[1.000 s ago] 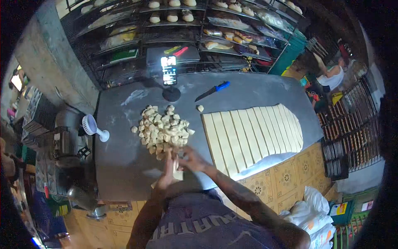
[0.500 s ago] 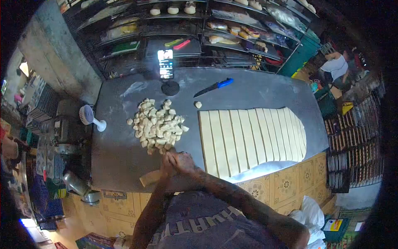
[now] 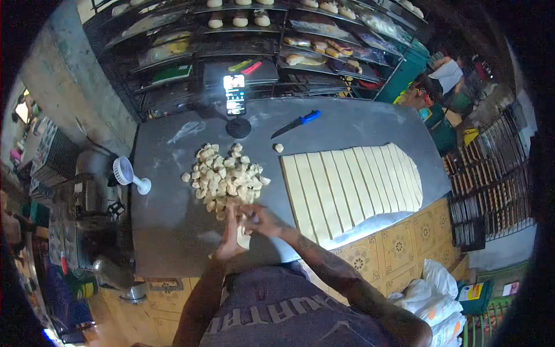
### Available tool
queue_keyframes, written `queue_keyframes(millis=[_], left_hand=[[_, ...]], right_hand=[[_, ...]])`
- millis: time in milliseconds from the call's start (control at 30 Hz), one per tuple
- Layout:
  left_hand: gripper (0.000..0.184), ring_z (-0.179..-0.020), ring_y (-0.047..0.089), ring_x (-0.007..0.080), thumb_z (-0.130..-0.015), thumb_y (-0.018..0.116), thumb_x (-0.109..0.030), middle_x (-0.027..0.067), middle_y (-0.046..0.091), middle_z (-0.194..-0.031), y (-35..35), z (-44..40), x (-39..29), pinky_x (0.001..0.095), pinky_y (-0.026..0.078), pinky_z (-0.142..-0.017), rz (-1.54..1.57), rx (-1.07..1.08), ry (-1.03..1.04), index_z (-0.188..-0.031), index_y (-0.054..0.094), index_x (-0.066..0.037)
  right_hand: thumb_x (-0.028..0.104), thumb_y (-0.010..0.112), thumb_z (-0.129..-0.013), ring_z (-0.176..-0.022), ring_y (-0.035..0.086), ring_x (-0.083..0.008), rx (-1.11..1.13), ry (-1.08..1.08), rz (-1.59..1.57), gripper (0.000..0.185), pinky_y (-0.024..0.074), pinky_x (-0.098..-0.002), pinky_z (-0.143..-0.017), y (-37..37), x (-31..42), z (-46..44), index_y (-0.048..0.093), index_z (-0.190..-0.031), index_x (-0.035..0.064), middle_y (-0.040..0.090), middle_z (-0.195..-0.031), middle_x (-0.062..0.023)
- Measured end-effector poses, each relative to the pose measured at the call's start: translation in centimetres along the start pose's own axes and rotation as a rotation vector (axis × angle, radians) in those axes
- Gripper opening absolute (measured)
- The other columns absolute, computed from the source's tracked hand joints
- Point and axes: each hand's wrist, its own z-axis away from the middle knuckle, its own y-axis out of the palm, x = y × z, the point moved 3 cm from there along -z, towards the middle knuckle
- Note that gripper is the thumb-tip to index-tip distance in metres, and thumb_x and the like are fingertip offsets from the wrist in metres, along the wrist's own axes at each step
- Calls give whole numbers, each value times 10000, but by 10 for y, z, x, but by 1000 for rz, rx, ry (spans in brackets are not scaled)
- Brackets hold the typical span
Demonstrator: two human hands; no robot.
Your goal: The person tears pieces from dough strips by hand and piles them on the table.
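Pale dough strip (image 3: 243, 239) was held just nearside of the dough pieces (image 3: 226, 175).
It was gripped in the half-curled left hand (image 3: 229, 238); the right hand (image 3: 261, 220) was bent at its far end, hold unclear. Reach was presumably kept short.

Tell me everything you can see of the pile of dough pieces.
The pile of dough pieces is a loose heap of many small, pale, soft-looking lumps, some blocky, some roundish. It lies on the dark table, left of the sliced dough sheet. The left hand and right hand are at its near edge; whether either touches it is unclear.
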Motion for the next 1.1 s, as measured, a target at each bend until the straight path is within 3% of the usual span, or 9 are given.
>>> queue_keyframes(millis=[67,267,433,700,833,900,933,967,1100], left_hand=[[587,-863,593,170,-982,495,-519,102,569,-1072,-1,-1,11,292,490,-679,-264,-38,40,-1347,467,-61],[493,-1098,606,241,-1006,471,-305,105,607,-1231,1,-14,59,365,512,-909,-1932,-231,191,-1419,431,-40],[481,-974,621,350,-979,537,-300,172,600,-1135,-3,-4,60,440,471,-913,-984,-49,728,-1362,432,-28],[489,-853,661,367,-936,585,-355,168,657,-986,-7,-13,43,502,517,-770,-1607,-372,340,-1291,502,-28],[443,-836,669,352,-957,561,-346,183,659,-962,7,31,15,475,530,-672,-1945,141,829,-1279,527,-45],[412,-902,654,308,-1005,481,-364,169,642,-1064,-23,7,-4,438,539,-714,-852,41,269,-1338,513,-123],[404,-935,647,285,-1030,440,-373,162,634,-1115,-28,4,-3,420,544,-735,-300,-3,-7,-1368,506,-162],[404,-935,647,285,-1030,440,-373,162,634,-1115,-22,-1,-5,420,544,-735,-295,1,-5,-1368,506,-162],[520,-990,648,288,-1045,365,-473,192,629,-1156,4,11,-4,400,536,-807,-35,-45,414,-1410,471,-118]], right_hand=[[216,684,-890,-832,680,-320,518,367,-367,371,539,-433,-734,6,14,21,599,-1214,59,678,-1011,-149],[337,594,-950,-788,684,-337,368,499,-455,354,541,-433,-710,-4,-7,24,609,-1168,59,685,-924,-181],[424,497,-976,-739,681,-373,392,317,-98,408,546,-430,-711,34,-21,41,614,-1123,62,680,-808,-181],[381,538,-946,-1007,613,-372,307,361,-89,423,503,-444,-868,43,-30,4,587,-1231,71,666,-1038,-178],[313,620,-913,-1205,510,-329,100,225,-166,480,445,-449,-978,29,-43,-8,546,-1330,88,610,-1212,-182],[297,640,-905,-1255,484,-318,55,181,-183,505,430,-451,-1006,26,-28,-7,535,-1355,92,596,-1255,-183],[248,669,-888,-1063,567,-341,59,243,-204,432,478,-436,-899,20,-2,0,565,-1257,48,617,-1180,-208],[199,698,-871,-871,650,-363,64,297,-223,363,525,-422,-792,14,14,2,594,-1159,3,637,-1105,-233],[235,682,-884,-809,656,-383,370,192,-344,425,526,-430,-782,16,27,15,562,-1190,-34,660,-1004,-236]])
